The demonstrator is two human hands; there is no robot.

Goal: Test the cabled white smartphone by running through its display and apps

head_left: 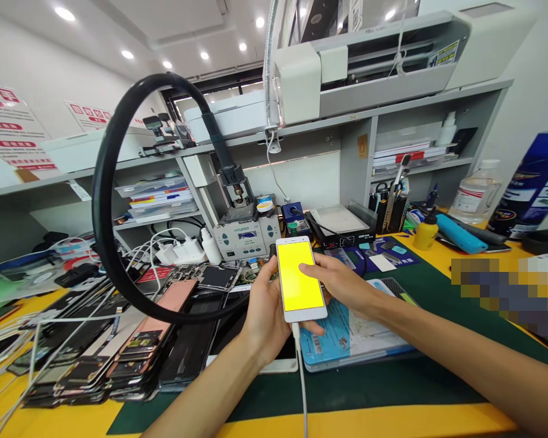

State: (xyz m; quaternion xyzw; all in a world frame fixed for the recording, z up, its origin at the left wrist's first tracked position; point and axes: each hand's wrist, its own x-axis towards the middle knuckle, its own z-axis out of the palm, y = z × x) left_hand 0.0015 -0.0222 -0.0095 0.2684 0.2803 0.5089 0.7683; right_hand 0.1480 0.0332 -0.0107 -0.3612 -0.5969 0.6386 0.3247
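Note:
A white smartphone (pixel 301 280) with a plain yellow screen is held up above the bench. My left hand (pixel 267 310) wraps around its left side and back, with fingertips showing below the lower right corner. At the right edge, my right hand (pixel 340 280) grips the phone; one digit lies on the screen and its other fingers are partly hidden. A white charging cable (pixel 299 359) is plugged into the bottom and hangs towards me. Beneath the hands are a blue-and-white package (pixel 347 334) and a white-framed tablet-like panel (pixel 278 366), mostly covered.
Stacked phone parts (pixel 137 359) and tangled white cables (pixel 31 340) crowd the left side. A thick black hose (pixel 103 194) arches beside the rework station (pixel 244 237). A yellow bottle (pixel 425 232) stands at right on the bench, whose green mat (pixel 442 377) lies in front.

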